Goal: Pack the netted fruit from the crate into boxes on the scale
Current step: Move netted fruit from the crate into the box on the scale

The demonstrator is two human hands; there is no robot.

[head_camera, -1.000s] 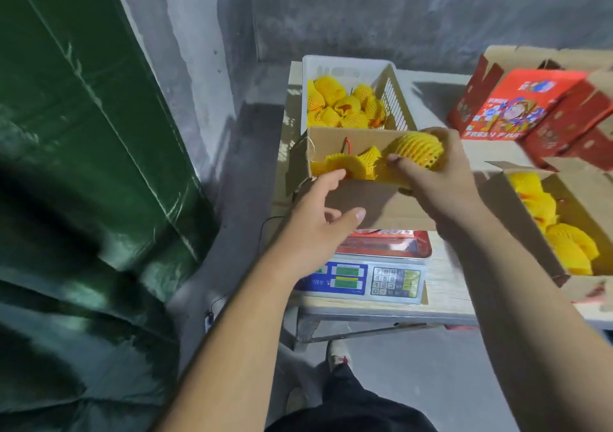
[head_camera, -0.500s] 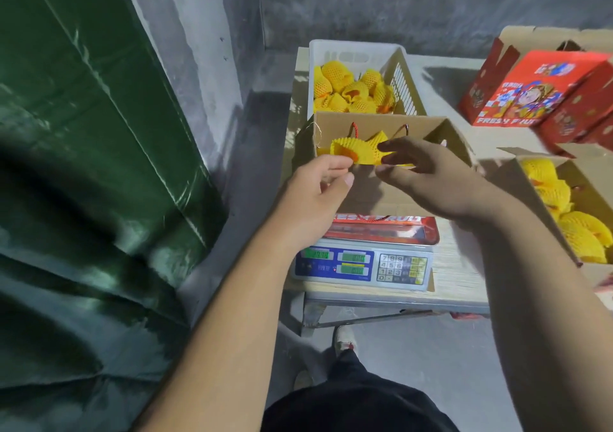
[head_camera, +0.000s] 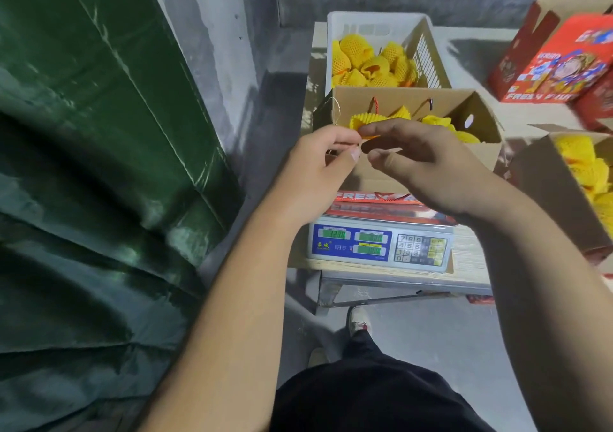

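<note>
R hand [head_camera: 428, 166] no longer carries a netted fruit as it did a sec ago; that one's now in the box [head_camera: 477, 118] on the scale [head_camera: 378, 244], so one more packed. Both hands w/ fingers loosely curled at the box's near edge. L hand [head_camera: 318, 163] pinches something thin, maybe a string, can't tell. R holds nothing, fingertips touching yellow netting [head_camera: 368, 121]. More fruit waits in the crate [head_camera: 428, 46] behind.

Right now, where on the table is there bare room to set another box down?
Bare tabletop lies behind, between the white plastic crate and the red printed cartons. Crowded in front: the brown cardboard box on the scale nearly meets the open box of netted fruit at right.
</note>
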